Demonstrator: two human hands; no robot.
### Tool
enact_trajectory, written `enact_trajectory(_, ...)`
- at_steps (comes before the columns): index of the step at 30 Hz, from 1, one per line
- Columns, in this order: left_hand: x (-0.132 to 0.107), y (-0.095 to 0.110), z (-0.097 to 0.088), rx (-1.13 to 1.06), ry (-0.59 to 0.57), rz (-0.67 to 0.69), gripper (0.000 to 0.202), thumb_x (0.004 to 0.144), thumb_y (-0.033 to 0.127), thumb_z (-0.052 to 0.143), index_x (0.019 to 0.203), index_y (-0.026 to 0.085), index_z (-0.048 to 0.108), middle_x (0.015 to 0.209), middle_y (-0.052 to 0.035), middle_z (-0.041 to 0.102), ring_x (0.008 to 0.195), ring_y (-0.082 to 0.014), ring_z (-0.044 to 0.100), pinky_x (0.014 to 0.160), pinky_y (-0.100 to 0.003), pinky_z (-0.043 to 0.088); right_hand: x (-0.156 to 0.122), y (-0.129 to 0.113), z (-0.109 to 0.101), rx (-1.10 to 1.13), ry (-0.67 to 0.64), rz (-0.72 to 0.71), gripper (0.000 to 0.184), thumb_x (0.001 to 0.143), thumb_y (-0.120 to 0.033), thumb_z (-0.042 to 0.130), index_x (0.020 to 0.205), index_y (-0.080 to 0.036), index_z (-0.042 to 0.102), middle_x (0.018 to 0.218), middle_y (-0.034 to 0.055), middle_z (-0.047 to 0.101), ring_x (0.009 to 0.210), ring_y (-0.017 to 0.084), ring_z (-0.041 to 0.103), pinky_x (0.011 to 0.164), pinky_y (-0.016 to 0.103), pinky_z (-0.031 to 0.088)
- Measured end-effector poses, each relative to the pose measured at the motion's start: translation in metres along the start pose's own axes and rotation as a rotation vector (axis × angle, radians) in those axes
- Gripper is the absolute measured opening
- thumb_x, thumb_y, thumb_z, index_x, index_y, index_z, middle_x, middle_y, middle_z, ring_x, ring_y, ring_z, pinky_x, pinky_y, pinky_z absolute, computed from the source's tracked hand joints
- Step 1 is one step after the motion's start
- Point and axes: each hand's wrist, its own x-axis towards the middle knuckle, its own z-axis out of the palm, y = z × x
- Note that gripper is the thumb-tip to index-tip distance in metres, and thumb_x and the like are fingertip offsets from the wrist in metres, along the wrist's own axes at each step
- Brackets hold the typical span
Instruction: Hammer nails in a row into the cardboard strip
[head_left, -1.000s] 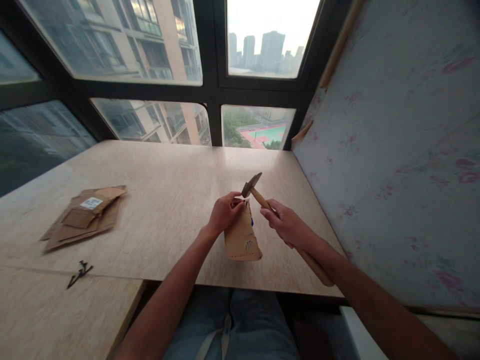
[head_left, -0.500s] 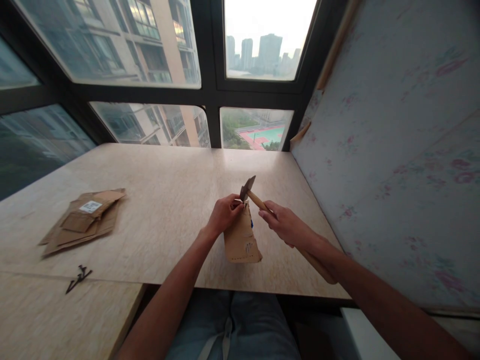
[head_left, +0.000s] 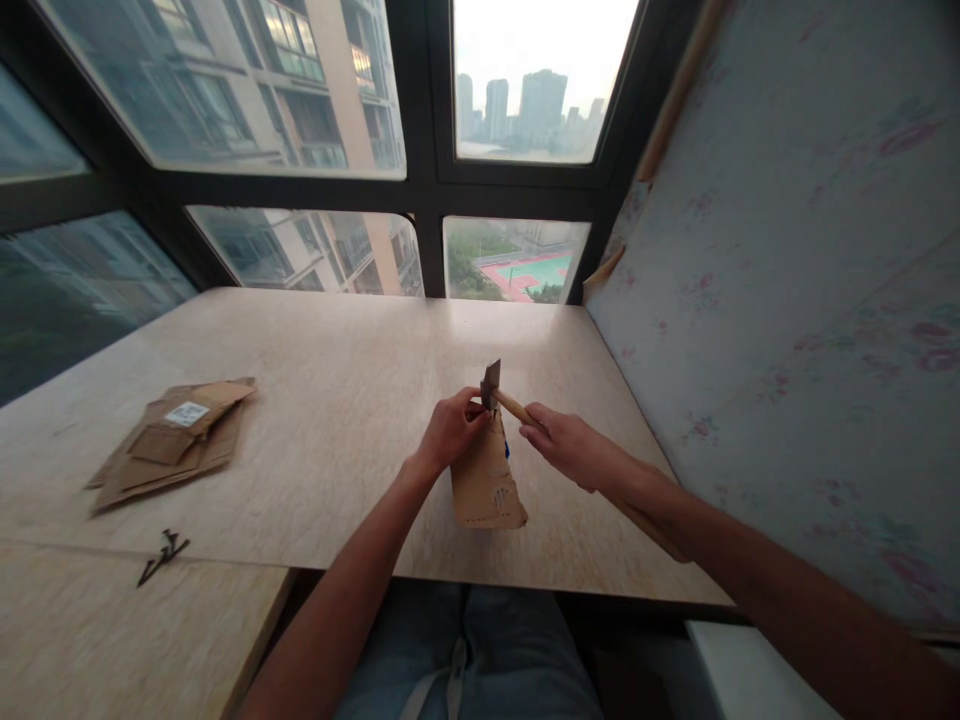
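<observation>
A small piece of brown cardboard (head_left: pixel 485 485) stands on edge on the pale wooden table (head_left: pixel 337 400). My left hand (head_left: pixel 450 430) is closed in a pinch at its top corner; whatever small thing the fingertips hold is too small to name. My right hand (head_left: pixel 574 447) is wrapped round the wooden handle of a hammer (head_left: pixel 501 394). The dark metal hammer head sits right above my left fingertips, at the cardboard's top edge. The handle's far end runs back under my right forearm.
A stack of flattened brown cardboard pieces (head_left: pixel 174 440) with a white label lies at the left. Several dark nails (head_left: pixel 161 556) lie near the table's front left. A patterned wall panel (head_left: pixel 787 300) closes the right side. Windows (head_left: pixel 517 80) stand behind the table.
The hammer head has tipped downward and come closer to my left fingertips. My left hand and the cardboard have stayed in place.
</observation>
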Motion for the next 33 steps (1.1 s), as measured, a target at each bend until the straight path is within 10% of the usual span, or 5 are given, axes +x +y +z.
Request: enact_trajectory(33, 0.0020, -0.0021, 0.0022, 0.057, 0.045, -0.014, 0.023, 0.077, 0.017, 0.064, 0.100, 0.018, 0.063, 0.076, -0.0018, 0.074, 0.067, -0.0169, 0.069, 0.061, -0.025, 0.050, 0.0063, 0.0031, -0.0019, -0.164, 0.012, -0.081, 0.010, 0.095, -0.026, 0.043, 0.090, -0.021, 0.048, 0.069, 0.0037, 0.060, 0.059, 0.015, 0.052, 0.052, 0.024, 0.029)
